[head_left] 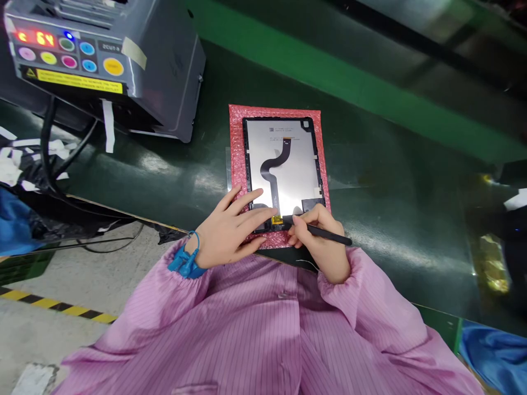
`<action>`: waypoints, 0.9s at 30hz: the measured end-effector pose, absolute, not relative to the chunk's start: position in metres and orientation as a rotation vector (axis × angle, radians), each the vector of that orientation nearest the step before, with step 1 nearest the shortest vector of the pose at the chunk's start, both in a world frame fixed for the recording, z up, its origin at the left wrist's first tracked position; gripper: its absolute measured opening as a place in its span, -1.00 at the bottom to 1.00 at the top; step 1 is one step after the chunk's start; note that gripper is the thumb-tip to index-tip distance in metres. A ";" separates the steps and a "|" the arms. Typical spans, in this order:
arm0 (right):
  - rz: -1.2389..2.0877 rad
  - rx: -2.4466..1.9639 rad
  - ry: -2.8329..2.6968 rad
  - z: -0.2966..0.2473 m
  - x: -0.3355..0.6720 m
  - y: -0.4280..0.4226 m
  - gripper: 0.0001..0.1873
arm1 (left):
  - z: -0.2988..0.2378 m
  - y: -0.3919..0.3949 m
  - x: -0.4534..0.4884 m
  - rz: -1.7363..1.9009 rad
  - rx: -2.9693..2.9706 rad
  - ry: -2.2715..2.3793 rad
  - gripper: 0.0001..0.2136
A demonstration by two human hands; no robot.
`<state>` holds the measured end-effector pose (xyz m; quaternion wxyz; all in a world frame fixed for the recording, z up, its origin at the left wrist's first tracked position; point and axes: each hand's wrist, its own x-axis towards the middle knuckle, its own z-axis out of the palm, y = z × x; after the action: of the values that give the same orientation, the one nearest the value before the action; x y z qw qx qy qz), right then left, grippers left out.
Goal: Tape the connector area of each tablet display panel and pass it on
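A tablet screen panel (296,170) lies back side up on a pink bubble-wrap sheet (236,131). A black flex cable (270,170) curves down the panel to a patch of yellow tape (277,219) near its lower edge. My left hand (230,226) rests over the panel's lower left with its fingers spread, a fingertip close to the tape. My right hand (319,236) grips black tweezers (329,235), whose tips point at the right side of the tape. Whether the tips touch the tape I cannot tell.
A grey tape dispenser (164,71) with a lit display stands at the upper left, a white strip (108,126) hanging from it. White scraps (12,164) and cables lie left of it. The green bench (391,219) extends right, where a blue cloth (494,351) hangs below.
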<state>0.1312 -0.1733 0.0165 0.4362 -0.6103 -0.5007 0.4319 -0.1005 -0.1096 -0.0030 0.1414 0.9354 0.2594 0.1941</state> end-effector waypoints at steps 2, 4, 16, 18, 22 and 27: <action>1.075 -1.526 -1.250 0.016 0.132 -0.174 -0.71 | -0.003 -0.109 -0.101 0.555 2.705 0.748 -0.52; 1.077 -1.533 -1.258 0.017 0.132 -0.174 -0.71 | -0.002 -0.109 -0.101 0.550 2.711 0.747 -0.52; 1.029 -1.552 -1.288 0.020 0.130 -0.174 -0.71 | -0.002 -0.106 -0.101 0.597 2.684 0.675 -0.67; 1.003 -1.548 -1.248 0.020 0.131 -0.175 -0.70 | -0.004 -0.105 -0.102 0.570 2.685 0.674 -0.67; 0.937 -1.482 -1.054 0.021 0.136 -0.176 -0.70 | -0.004 -0.106 -0.099 0.493 2.690 0.700 -0.61; 0.893 -1.413 -0.921 0.023 0.142 -0.175 -0.66 | 0.006 -0.109 -0.088 0.503 2.584 0.704 -0.58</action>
<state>0.1418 -0.1754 0.0232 0.5783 -0.6040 -0.3937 0.3818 -0.0883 -0.1091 0.0064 0.2068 0.9277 0.2529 0.1805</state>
